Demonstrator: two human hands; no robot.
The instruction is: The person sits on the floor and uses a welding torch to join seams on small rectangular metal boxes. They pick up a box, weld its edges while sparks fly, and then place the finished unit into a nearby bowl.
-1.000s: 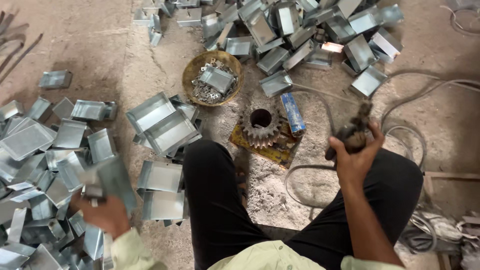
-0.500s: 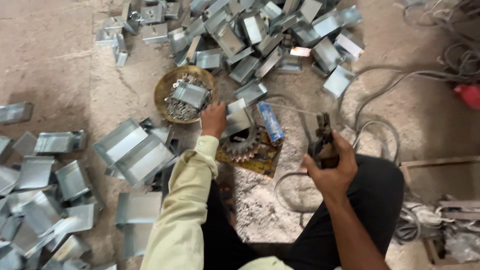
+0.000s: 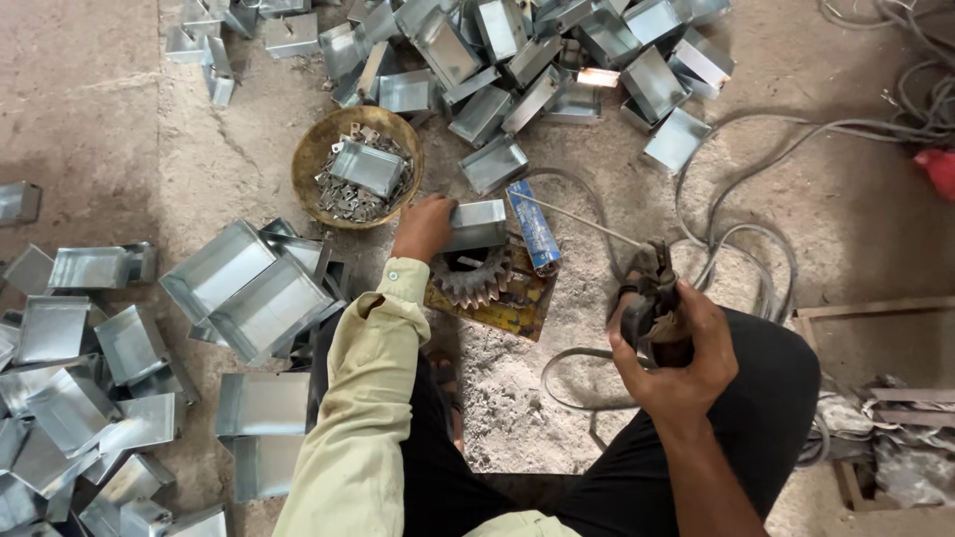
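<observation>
Landmark: toothed gear wheel (image 3: pixel 476 278), lying flat on a yellowish plate (image 3: pixel 502 310) on the sandy floor.

Far left of the gear: loose heap of folded sheet-metal boxes (image 3: pixel 249 293), open sides up or tipped.

Up-left of the gear: round woven basket (image 3: pixel 318 149) holding small metal clips and one box.

At the gear's upper edge: left hand (image 3: pixel 423 227), pale sleeve, fingers closed on one end of a small metal box (image 3: pixel 477 224). The box sits on top of the gear, touching it.

Just right of the gear: blue packet (image 3: pixel 534 227), slanted.

Well right of the gear: right hand (image 3: pixel 676 348), clenched around a dark electrode holder (image 3: pixel 652 303); thin rod (image 3: pixel 577 221) points back toward the gear.

Above the gear: second pile of boxes (image 3: pixel 517 60).
</observation>
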